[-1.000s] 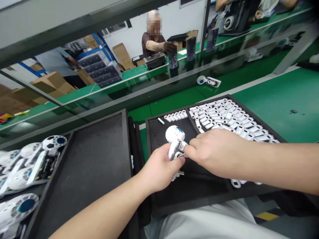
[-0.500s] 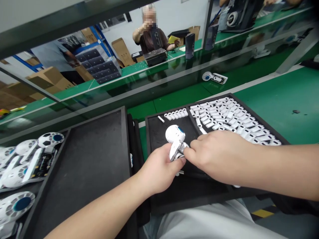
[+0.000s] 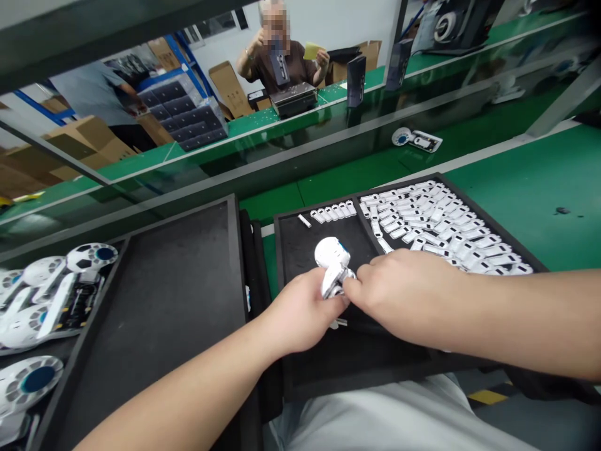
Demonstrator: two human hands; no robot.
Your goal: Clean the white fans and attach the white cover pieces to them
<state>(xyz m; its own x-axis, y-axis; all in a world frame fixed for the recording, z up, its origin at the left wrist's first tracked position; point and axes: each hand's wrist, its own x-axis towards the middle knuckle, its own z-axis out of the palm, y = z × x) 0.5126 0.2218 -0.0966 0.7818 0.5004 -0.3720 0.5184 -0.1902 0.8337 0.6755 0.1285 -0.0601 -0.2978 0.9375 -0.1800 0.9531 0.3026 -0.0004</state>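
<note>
A white device with a round head [image 3: 331, 253] is gripped in my left hand [image 3: 305, 307], thumb along its near side. Its head points up and away from me, with a bit of blue on the right edge. My right hand [image 3: 399, 294] is closed, its thumb and fingertips pressed against the device's right side; whether a small part is pinched there is hidden. Both hands are above the black divided tray [image 3: 323, 379]. Small white rectangular pieces [image 3: 434, 216] lie in rows in its right compartment, and several more [image 3: 333, 212] line the back of the left one.
At left, another black tray [image 3: 183, 300] holds several white round-headed devices [image 3: 28, 326]. A similar device [image 3: 417, 139] lies on the green bench [image 3: 526, 188]. Beyond the clear partition, a person [image 3: 282, 56] holds a dark box and something yellow; stacked dark boxes [image 3: 188, 109] stand nearby.
The view has shifted slightly. My hands stay together on the device with nearly the same hold. Across the partition, the person's yellow item has risen and the dark box has shifted left.
</note>
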